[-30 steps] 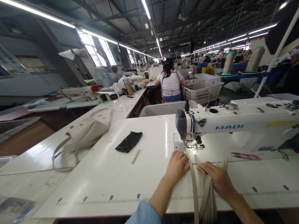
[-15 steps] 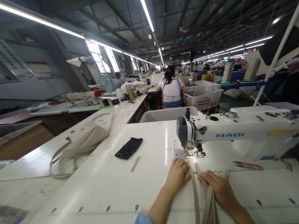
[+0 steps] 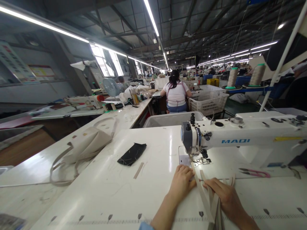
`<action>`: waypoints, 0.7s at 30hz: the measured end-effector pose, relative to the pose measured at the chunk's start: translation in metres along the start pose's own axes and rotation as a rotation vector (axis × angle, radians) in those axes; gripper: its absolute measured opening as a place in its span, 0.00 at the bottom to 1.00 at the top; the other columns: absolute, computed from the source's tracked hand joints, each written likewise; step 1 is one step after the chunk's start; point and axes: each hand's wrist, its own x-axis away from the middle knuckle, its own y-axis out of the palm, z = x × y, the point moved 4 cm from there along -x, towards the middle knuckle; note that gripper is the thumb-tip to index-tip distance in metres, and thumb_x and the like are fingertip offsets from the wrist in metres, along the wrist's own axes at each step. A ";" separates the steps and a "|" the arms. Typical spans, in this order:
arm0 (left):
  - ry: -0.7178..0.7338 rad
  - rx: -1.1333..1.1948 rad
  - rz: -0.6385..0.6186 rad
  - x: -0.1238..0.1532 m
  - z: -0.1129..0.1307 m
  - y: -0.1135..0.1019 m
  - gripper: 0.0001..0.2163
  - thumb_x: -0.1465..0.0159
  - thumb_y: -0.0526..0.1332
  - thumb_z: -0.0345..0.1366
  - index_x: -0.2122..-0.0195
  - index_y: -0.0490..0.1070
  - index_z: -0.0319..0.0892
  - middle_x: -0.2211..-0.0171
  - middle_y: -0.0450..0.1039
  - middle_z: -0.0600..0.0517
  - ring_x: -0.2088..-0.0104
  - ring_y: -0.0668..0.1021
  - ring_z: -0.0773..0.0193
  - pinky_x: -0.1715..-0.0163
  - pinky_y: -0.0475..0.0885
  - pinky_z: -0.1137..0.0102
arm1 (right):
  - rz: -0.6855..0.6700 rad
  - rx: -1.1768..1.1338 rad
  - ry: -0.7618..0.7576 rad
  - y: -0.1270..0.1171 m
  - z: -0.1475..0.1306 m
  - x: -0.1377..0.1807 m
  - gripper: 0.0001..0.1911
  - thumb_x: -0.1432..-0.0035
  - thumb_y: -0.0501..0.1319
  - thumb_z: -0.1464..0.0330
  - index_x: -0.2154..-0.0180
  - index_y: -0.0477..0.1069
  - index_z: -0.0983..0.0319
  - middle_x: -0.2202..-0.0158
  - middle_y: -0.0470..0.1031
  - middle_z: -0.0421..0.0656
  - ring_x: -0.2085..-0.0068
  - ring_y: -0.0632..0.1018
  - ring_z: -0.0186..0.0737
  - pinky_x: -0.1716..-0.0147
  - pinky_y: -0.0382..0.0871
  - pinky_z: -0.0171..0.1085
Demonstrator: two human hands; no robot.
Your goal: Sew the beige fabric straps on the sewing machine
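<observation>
Beige straps (image 3: 203, 199) were lying in front of the sewing machine (image 3: 254, 137), and both of your hands were at them. Largest was the white table (image 3: 155, 198), which spread around the sewing machine and had a printed scale along its near part. The sewing machine itself was white, with blue letters on its arm. Behind it, well apart, a co-worker (image 3: 176, 94) sat with the back turned to you. Also behind the sewing machine stood a white basket (image 3: 208, 103) and, closer to it, a pale bin (image 3: 172, 119). Far to the left of the sewing machine lay a beige fabric piece (image 3: 91, 143) with long loops. Two thread cones (image 3: 232, 78) stood behind the sewing machine.

Your left hand (image 3: 182, 180) was just in front of the sewing machine, fingers bent, beside one strap; whether it gripped this strap, I could not tell. That strap ran from under the sewing machine, between your hands, towards you. Your right hand (image 3: 223, 191) was closed upon the other straps of the bundle. To the left of the sewing machine lay a black cloth (image 3: 132, 154). Pink snips (image 3: 256, 172) were just in front of the sewing machine. Smallest was a short beige strip (image 3: 138, 170), also to its left.
</observation>
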 end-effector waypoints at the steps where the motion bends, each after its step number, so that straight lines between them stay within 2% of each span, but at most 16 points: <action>1: -0.002 -0.001 0.000 0.000 0.000 0.000 0.04 0.41 0.61 0.36 0.66 0.71 0.42 0.65 0.75 0.51 0.61 0.74 0.60 0.55 0.66 0.62 | -0.002 0.000 -0.007 0.001 0.000 0.000 0.11 0.35 0.49 0.69 0.56 0.68 0.60 0.68 0.72 0.41 0.69 0.76 0.34 0.71 0.66 0.30; 6: -0.012 -0.014 -0.016 0.001 -0.001 0.001 0.05 0.41 0.62 0.37 0.67 0.71 0.42 0.64 0.74 0.50 0.62 0.73 0.60 0.56 0.67 0.61 | 0.009 0.007 -0.031 0.002 0.001 -0.001 0.11 0.35 0.48 0.70 0.55 0.67 0.60 0.69 0.72 0.41 0.69 0.76 0.34 0.72 0.66 0.30; 21: -0.019 -0.031 -0.035 0.001 0.000 0.001 0.04 0.44 0.63 0.30 0.67 0.70 0.42 0.64 0.74 0.51 0.61 0.73 0.60 0.56 0.67 0.62 | 0.009 -0.023 -0.004 0.000 0.002 0.002 0.12 0.36 0.49 0.69 0.54 0.67 0.60 0.67 0.73 0.43 0.68 0.77 0.36 0.70 0.69 0.31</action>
